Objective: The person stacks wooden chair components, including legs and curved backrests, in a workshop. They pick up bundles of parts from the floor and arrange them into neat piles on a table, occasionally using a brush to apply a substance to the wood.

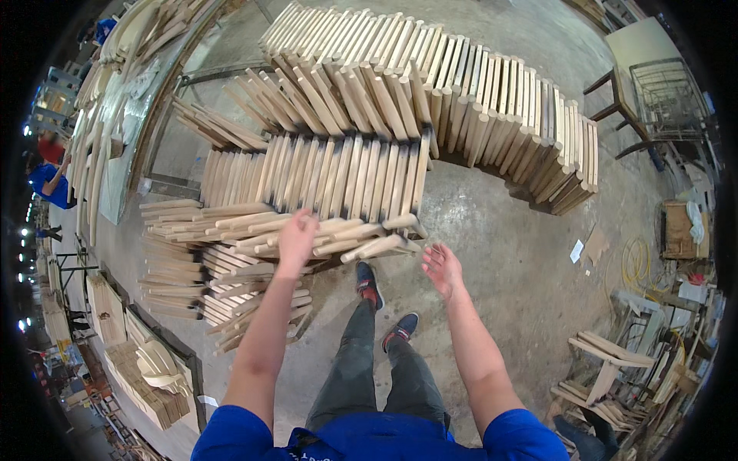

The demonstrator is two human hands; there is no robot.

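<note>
Rows of pale wooden frames (346, 177) with rounded posts and dark-stained joints stand packed side by side in front of me. Over the near post ends of this row is my left hand (297, 240), its fingers loosely bent and apart; whether it touches a post is hard to tell. My right hand (442, 269) hovers over the floor, just right of the row's last frame (403, 223). Its fingers are spread and it holds nothing. Another batch of frames (231, 284) lies left of my legs, partly covered by my left forearm.
A long row of similar wooden frames (500, 100) curves behind to the right. At the left, curved wooden parts (96, 169) lie on a long table. Cardboard pieces (596, 246), a yellow hose (636, 261) and stacked wooden pieces (607, 384) are on the right.
</note>
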